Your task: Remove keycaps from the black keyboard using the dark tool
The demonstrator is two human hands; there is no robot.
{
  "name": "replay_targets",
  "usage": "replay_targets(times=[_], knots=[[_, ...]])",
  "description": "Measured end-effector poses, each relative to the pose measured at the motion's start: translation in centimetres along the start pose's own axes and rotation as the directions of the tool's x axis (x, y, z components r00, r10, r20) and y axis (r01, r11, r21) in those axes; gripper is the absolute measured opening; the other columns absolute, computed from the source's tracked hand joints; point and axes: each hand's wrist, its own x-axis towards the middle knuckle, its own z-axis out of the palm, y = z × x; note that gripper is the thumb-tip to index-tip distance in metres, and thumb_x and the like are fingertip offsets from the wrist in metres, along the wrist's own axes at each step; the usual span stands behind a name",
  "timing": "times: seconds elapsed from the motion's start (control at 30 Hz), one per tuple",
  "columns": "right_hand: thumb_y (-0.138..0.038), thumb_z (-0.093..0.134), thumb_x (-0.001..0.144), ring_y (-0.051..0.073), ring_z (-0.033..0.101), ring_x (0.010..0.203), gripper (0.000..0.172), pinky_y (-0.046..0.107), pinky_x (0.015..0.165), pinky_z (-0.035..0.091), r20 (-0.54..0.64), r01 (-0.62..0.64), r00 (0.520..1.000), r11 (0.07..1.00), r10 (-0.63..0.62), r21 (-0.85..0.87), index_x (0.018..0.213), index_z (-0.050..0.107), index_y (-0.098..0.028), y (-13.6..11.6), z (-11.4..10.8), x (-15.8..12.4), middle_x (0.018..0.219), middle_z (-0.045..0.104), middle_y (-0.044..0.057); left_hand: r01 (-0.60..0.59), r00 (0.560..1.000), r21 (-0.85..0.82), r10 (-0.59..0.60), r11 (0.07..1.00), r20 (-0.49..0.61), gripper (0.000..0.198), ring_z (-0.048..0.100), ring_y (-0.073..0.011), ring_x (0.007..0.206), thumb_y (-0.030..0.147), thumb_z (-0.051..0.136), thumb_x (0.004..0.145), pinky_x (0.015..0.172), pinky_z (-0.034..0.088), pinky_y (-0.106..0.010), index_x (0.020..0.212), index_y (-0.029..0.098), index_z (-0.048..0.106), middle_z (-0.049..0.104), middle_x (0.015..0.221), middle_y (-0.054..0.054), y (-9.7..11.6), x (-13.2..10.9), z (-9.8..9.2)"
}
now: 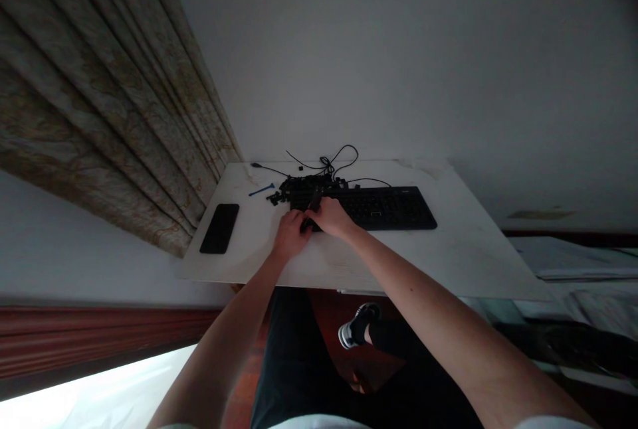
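Note:
A black keyboard (399, 208) lies along the middle of the white table, its left end under my hands. My left hand (291, 235) is closed on the keyboard's front left corner, fingers bent over the edge. Just to the right, my right hand (331, 215) is closed around a short dark object (316, 199) that points up and away over the keys; its kind is too dim to make out. Loose black keycaps (304, 183) form a heap behind the keyboard's left end, with a few scattered pieces beside it.
A thin blue stick (262, 190) lies left of the keycaps. The keyboard's black cable (326, 165) is bundled near the wall, its plug (256, 165) at the back left. A dark phone (219, 228) rests near the left edge. A patterned curtain (114, 84) hangs beside the table.

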Motion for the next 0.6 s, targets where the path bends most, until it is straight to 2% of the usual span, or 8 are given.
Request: replay_targets(times=[0.1, 0.2, 0.33, 0.47, 0.6], knots=[[-0.023, 0.063, 0.090, 0.020, 0.072, 0.078, 0.014, 0.024, 0.070, 0.050, 0.023, -0.028, 0.999, 0.993, 0.026, 0.111, 0.087, 0.075, -0.016, 0.7, -0.4, 0.0, 0.079, 0.075, 0.007, -0.005, 1.000, -0.045, 0.006, 0.999, 0.014, 0.021, 0.064, -0.0268, 0.107, 0.015, 0.067, 0.085, 0.098, 0.050, -0.047, 0.105, 0.021, 0.069, 0.070, 0.106, -0.008, 0.0, 0.1, 0.0], [-0.023, 0.059, 0.091, 0.017, 0.071, 0.073, 0.017, 0.022, 0.067, 0.048, 0.004, -0.027, 1.000, 0.980, 0.026, 0.198, 0.089, 0.074, -0.015, 1.0, -0.4, -0.2, 0.076, 0.074, 0.006, -0.020, 0.999, -0.119, 0.024, 0.993, 0.033, 0.015, 0.066, -0.0246, 0.102, 0.013, 0.065, 0.088, 0.096, 0.053, -0.045, 0.100, 0.022, 0.071, 0.073, 0.102, -0.007, -0.1, 0.2, -0.1], [-0.024, 0.057, 0.091, 0.017, 0.069, 0.072, 0.021, 0.021, 0.065, 0.045, -0.022, 0.023, 1.000, 0.989, -0.020, 0.144, 0.082, 0.074, -0.015, 0.7, -0.3, -0.5, 0.074, 0.073, 0.006, -0.044, 0.998, -0.204, 0.054, 0.978, 0.044, 0.015, 0.068, -0.0220, 0.101, 0.012, 0.066, 0.089, 0.094, 0.055, -0.041, 0.096, 0.023, 0.074, 0.074, 0.100, -0.006, -0.2, 0.4, -0.3], [-0.021, 0.057, 0.090, 0.016, 0.068, 0.071, 0.022, 0.021, 0.063, 0.043, -0.024, 0.049, 0.999, 0.995, -0.047, 0.085, 0.076, 0.073, -0.015, 0.1, -0.4, -0.8, 0.073, 0.073, 0.006, -0.058, 0.997, -0.207, 0.067, 0.977, 0.038, 0.016, 0.067, -0.0215, 0.104, 0.011, 0.067, 0.089, 0.095, 0.055, -0.040, 0.098, 0.022, 0.075, 0.074, 0.104, -0.006, -0.4, 0.5, -0.3], [-0.023, 0.055, 0.092, 0.017, 0.070, 0.073, 0.023, 0.021, 0.064, 0.045, -0.042, 0.046, 0.998, 0.997, -0.043, 0.066, 0.084, 0.075, -0.013, -0.8, -1.2, -0.5, 0.075, 0.074, 0.007, -0.050, 0.998, -0.177, 0.057, 0.983, 0.039, 0.020, 0.067, -0.0211, 0.106, 0.013, 0.065, 0.091, 0.097, 0.055, -0.040, 0.105, 0.023, 0.074, 0.074, 0.107, -0.006, -0.5, 0.3, -0.1]])
